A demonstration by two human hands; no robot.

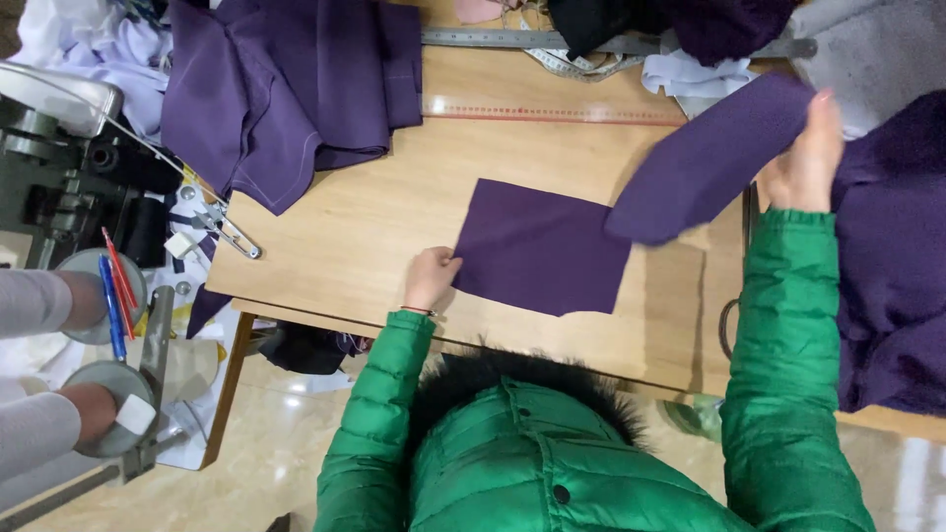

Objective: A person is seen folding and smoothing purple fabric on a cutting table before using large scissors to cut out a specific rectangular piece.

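Head view: looking straight down on a wooden table (355,222), with the person's green padded jacket (552,463) filling the lower middle.
Near edge: the table's front edge is running just below the left hand (431,279), and pale floor is showing beyond it at lower left.
Open room: bare wood is lying to the left of the flat purple piece (542,246) and between it and the folded purple garment (286,89) at the upper left.
Far edge: a metal ruler (493,38) and a clear ruler (552,111) are lying across the back, with a white cloth (690,74) beside them.
Right side: a heap of dark purple fabric (887,266) is crowding the table's right end, so little room is left there.
Left side: a sewing machine (59,138) and round holders with red and blue pens (113,286) are standing off the table's left end.
Flat purple piece: lying spread on the table centre, just right of the left hand.
Left hand: fingers curled, resting on the piece's lower left corner and touching it.
Lifted purple strip (705,163): hanging slantwise above the table, its lower end overlapping the flat piece's upper right corner.
Right hand (808,158): raised, fingers pressed together, pinching the strip's upper end.
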